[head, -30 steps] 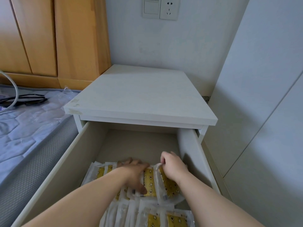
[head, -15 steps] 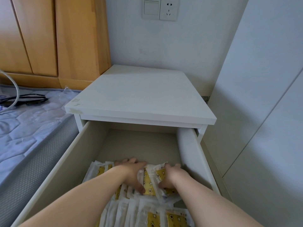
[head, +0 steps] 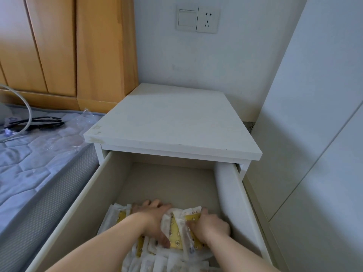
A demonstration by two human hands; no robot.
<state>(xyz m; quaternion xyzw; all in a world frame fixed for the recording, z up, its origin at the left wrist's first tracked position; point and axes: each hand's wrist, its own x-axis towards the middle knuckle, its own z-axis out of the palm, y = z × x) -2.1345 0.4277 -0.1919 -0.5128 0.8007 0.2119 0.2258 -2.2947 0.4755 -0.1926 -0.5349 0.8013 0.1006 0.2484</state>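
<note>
Biggest thing in view is the wooden wardrobe (head: 59, 46) at the back left, with a bare mattress (head: 29, 163) in front of it and a white nightstand (head: 172, 122) wedged in the corner. The nightstand's drawer (head: 84, 203) is pulled out wide. Its back half is bare and the front half is full of little white and yellow packets (head: 176, 226), standing roughly in rows.

Both hands are down in that pile. The left hand (head: 153, 218) is wrapped over the far end of a bunch of packets, fingers curled past the back edge and thumb hooked in on the near side. The right hand (head: 210, 226) squeezes the same bunch from the right, fingers bent and dug in between packets. So nothing is spread wide, and both hands are clamped onto the bundle.

My read is that this is the squaring-up or gathering step, pressing a loose clump together inside the drawer. The next move probably needs an even squeeze from both sides, then either a straight lift or a push toward the bare back. Those slick wrappers look likely to fan out if one side lets go first.
</note>
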